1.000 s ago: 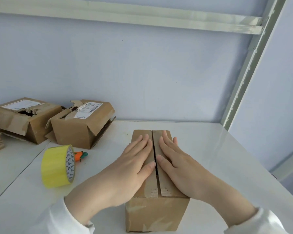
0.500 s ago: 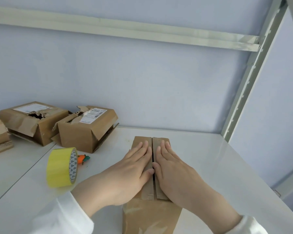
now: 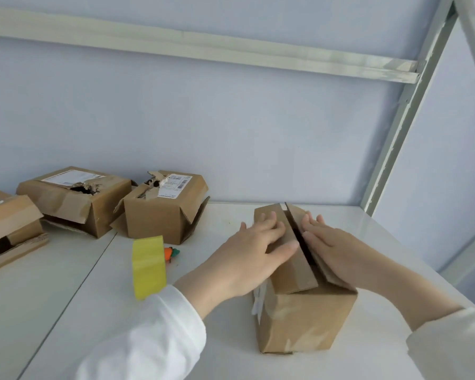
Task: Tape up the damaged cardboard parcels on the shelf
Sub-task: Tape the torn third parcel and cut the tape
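pressing the flaps shut: the cardboard parcel point(image 3: 299, 319) sits at four o'clock on the white shelf point(image 3: 354, 220), with the left hand point(image 3: 252, 250) and right hand point(image 3: 337, 248) flat on its flaps, fingers straight, seam gaping. next, likely, one hand fetches the yellow tape roll point(image 3: 148, 266) at the parcel's nine o'clock.

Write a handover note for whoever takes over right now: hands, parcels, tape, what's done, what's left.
Left hand and right hand: flat, each pressing one top flap of the near box; holding nothing.
Yellow tape roll stands on the shelf, left of the box, no hand on it.
Done: flaps folded down; dark gap between them, no tape across it.
Left: tape that seam, then the holed parcel and the torn parcel beside it, back left.
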A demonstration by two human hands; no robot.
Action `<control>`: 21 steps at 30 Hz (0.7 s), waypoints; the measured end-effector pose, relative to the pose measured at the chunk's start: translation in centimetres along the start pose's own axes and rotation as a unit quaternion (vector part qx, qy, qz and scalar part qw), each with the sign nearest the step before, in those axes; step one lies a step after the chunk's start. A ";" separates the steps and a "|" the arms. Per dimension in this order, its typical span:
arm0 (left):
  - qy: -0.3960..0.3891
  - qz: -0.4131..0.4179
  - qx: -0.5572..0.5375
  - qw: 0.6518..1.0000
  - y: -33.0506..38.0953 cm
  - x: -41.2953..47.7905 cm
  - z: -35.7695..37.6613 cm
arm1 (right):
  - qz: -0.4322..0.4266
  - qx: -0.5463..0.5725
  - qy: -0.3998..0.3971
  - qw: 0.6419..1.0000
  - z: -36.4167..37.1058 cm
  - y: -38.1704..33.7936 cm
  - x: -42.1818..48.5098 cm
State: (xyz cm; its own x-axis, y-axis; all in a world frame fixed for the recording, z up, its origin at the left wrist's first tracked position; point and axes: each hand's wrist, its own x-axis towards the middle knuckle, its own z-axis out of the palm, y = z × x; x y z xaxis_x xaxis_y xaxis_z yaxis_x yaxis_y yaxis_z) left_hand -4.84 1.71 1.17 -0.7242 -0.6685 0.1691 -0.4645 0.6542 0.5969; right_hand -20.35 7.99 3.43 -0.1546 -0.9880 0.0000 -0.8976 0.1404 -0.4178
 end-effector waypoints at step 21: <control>0.041 -0.149 -0.279 0.948 -14.8 -10.8 -3.8 | -0.118 0.006 0.086 0.989 8.3 -16.5 1.2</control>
State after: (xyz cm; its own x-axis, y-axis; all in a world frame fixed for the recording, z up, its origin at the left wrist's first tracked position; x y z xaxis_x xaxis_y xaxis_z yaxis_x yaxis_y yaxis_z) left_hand 11.78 -2.10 -6.55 -0.5508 -0.8342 -0.0248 -0.2841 0.1595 0.9454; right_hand -2.26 3.93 2.78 -0.0102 -0.9676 0.2521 -0.9120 -0.0944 -0.3991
